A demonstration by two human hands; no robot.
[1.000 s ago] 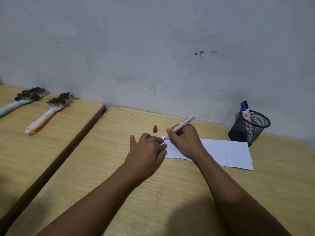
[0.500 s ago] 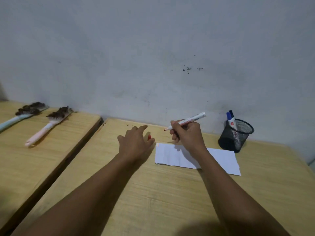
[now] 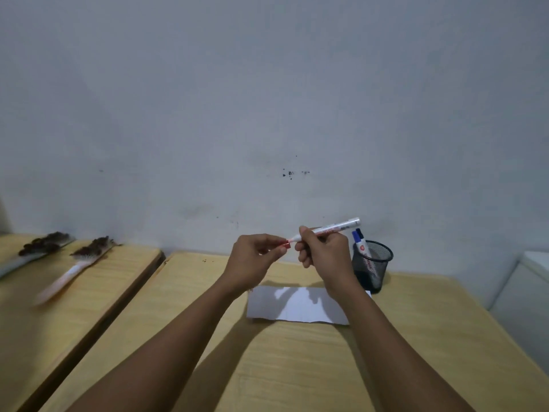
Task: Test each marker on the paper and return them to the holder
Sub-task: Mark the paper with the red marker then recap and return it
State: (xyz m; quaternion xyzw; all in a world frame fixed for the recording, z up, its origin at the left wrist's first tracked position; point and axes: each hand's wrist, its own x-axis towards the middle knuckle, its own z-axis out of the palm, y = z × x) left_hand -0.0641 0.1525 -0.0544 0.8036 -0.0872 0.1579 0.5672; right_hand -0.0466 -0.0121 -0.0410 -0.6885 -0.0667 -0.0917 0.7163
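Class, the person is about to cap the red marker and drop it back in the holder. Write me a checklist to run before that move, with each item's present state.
1. Marker held firmly in right hand: ok.
2. Red cap in left hand: ok.
3. Cap lined up with the marker's tip: ok, they meet end to end.
4. Cap fully pushed on: cannot tell.
5. Mesh holder upright with room left: ok, only blue markers stand in it.
6. Red test mark on paper: cannot tell, hand shadows cover it.
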